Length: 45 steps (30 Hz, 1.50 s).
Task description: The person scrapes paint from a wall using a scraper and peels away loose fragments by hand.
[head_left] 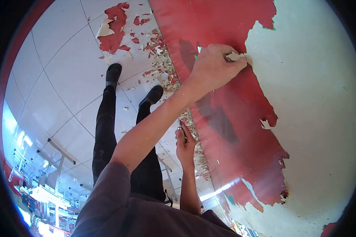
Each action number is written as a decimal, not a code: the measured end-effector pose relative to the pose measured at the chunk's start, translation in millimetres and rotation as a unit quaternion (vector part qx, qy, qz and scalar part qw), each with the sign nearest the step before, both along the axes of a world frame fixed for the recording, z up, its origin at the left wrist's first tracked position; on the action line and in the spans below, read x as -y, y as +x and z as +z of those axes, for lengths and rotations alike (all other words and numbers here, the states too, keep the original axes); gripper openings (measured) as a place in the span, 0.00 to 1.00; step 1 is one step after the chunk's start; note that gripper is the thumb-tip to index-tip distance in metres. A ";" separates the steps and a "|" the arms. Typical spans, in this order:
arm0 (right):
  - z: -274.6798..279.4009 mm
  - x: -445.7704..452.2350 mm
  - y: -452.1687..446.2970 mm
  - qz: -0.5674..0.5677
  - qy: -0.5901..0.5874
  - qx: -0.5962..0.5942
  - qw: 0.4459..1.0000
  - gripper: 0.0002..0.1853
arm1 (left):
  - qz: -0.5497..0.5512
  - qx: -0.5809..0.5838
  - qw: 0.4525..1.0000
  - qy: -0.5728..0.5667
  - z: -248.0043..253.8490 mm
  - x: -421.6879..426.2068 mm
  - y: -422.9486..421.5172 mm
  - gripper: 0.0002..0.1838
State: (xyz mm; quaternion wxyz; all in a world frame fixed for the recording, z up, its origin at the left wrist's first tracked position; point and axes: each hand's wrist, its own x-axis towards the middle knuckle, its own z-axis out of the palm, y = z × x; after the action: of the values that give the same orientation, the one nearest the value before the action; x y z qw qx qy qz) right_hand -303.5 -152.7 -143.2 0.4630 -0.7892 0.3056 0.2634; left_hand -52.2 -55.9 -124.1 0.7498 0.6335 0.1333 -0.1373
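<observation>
The left hand [221, 65] is at one o'clock from the middle of the view, with thumb and fingers closed together on a pale, curled flap [235, 57]. The flap lies right at the fingertips, on the three o'clock side of the hand, by the ragged edge of the red layer [233, 106]. Whether it is joined to that layer or loose, I cannot tell.

The red layer spreads beneath the hand and runs from twelve o'clock down to five o'clock, marked with dark patches. Beyond its torn edge, toward three o'clock, is the pale surface [304, 91]. A small torn bit [266, 124] stands out along that edge, at five o'clock from the left hand.

The right hand [185, 145] is just below the middle, toward six o'clock, clamped around a small tool [182, 133] whose dark tip points toward twelve. It is well apart from the flap.

Red and pale scraps [162, 69] lie on the tiled floor [59, 79] along the red layer's lower border, with larger red pieces [115, 33] at eleven o'clock. Two dark shoes [114, 74] stand on the tiles toward ten o'clock.
</observation>
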 end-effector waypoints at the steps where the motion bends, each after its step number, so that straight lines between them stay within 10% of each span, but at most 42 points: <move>1: -5.9 0.5 -5.0 0.001 -0.002 0.002 1.000 0.18 | 0.001 0.002 1.000 -0.002 2.4 0.9 -0.3 0.19; 28: -105.5 -19.0 -181.7 0.193 -0.143 -0.298 0.924 0.25 | -0.014 0.016 0.985 0.169 -71.0 -31.5 -39.5 0.14; 30: -100.3 -21.6 -177.7 0.212 -0.154 -0.331 0.907 0.24 | 0.017 0.159 0.846 0.509 -62.3 -33.4 -50.1 0.16; 36: -104.8 -22.8 -186.2 0.197 -0.161 -0.239 0.937 0.22 | 0.062 0.309 0.918 0.243 -25.3 -17.9 -33.3 0.15; 45: -99.4 -5.4 -177.8 0.188 -0.033 -0.175 0.966 0.19 | 0.119 0.354 0.908 0.189 -18.3 9.3 -10.3 0.11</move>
State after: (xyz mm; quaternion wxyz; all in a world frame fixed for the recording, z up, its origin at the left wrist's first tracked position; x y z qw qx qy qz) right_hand -481.3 -147.4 -242.6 0.3181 -0.7891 0.2366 0.4691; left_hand -62.5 -65.2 -142.4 0.6246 0.7498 -0.0436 0.2140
